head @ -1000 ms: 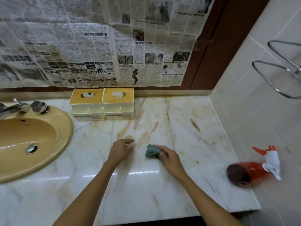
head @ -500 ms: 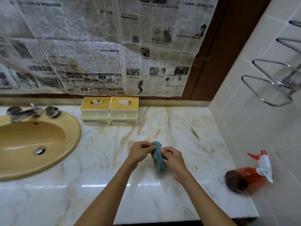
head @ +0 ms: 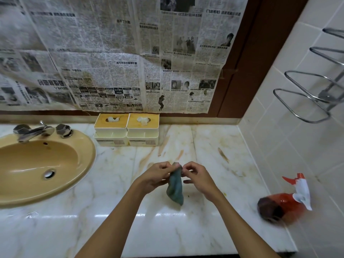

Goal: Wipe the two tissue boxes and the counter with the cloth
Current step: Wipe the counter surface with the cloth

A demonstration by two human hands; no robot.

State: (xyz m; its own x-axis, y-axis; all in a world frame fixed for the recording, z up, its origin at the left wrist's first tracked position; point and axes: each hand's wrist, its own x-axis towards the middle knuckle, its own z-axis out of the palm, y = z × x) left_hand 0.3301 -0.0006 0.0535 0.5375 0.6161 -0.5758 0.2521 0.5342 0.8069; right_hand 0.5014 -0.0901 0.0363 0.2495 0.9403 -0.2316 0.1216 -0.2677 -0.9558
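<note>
Pinching the cloth (head: 175, 185) by its top, left hand (head: 156, 176) and right hand (head: 199, 178) in fingertip grip, held it limp over the desk (head: 214, 146), well apart from the tissue boxes (head: 119, 131); risked dropping it through slack pinch.

Teal cloth (head: 175, 185) — white marble counter (head: 208, 228) w/ brownish stains, prob. rust.
</note>
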